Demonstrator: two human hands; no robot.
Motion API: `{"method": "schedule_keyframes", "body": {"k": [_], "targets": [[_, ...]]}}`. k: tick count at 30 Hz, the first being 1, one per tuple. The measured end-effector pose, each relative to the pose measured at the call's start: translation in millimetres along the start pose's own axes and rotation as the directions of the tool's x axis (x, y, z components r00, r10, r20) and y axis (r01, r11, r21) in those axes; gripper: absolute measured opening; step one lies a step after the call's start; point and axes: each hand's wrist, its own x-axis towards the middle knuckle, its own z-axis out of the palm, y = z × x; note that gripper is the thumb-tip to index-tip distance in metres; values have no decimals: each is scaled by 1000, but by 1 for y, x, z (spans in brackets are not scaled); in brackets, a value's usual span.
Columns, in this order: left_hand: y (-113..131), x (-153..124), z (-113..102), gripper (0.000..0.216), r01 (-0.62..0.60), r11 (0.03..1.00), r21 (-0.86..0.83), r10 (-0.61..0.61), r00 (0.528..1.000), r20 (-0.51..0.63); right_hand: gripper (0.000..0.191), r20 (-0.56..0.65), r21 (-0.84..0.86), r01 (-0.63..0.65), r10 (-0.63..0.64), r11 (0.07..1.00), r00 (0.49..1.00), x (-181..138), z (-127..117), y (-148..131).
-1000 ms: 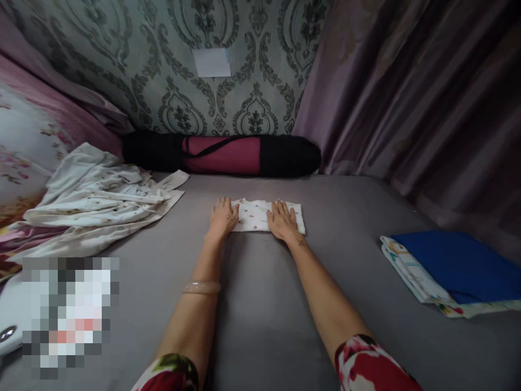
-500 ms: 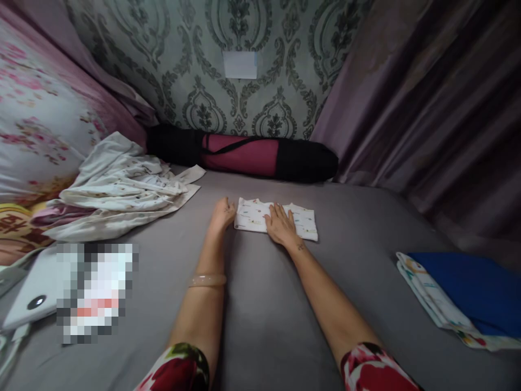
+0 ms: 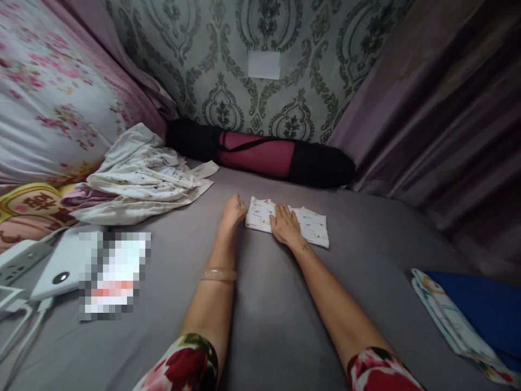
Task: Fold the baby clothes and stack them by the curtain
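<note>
A small white folded garment [image 3: 313, 222] with a scattered print lies flat on the grey sheet. My right hand [image 3: 286, 225] rests palm down on its middle, fingers stretched out and slightly apart. At the garment's left edge is my left hand [image 3: 235, 210], turned on its side with the fingers curled and the thumb close to the fabric. Whether those fingers pinch anything is hidden. Around my left forearm sits a pale bangle [image 3: 218, 275].
Crumpled light clothes [image 3: 142, 179] lie to the left, by a floral pillow or bedding [image 3: 52, 103]. A white device [image 3: 67, 266], cables and a power strip [image 3: 24, 258] are nearer. Folded blue and white fabrics [image 3: 472, 309] lie right; a black-and-maroon bag [image 3: 256, 155] lines the wall.
The whole view has shifted, so things appear further right and slightly tilted. Both hands keep about the same places at the garment.
</note>
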Motion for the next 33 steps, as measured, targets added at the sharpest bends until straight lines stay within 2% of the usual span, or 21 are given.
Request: {"method": "schedule_keyframes", "body": {"k": [5,10,15,19,25,29,33], "targets": [[0,0,1,42,-4,1000,-10,4,1000,0,60,-16,-22,19,-20,1000,1000,5,0,-8],[0,1,0,42,1,1000,-18,-1,1000,-7,60,41,-35,11,-10,999,999,10,3,-15],[1,-1,-2,45,2,1000,-29,-1,1000,16,60,8,-21,39,-39,999,999,12,3,-26],[0,0,-1,44,-2,999,-36,2,1000,-6,61,46,-10,43,-42,999,998,13,4,-33],[-1,2,2,45,0,999,-34,0,1000,-8,60,12,7,91,-92,996,996,18,9,-40],[-1,2,1,45,0,1000,-20,0,1000,6,60,3,20,79,-79,997,997,20,10,-47],[-1,3,1,46,-3,1000,-13,3,1000,22,60,-7,54,135,-135,989,991,21,10,-57]]}}
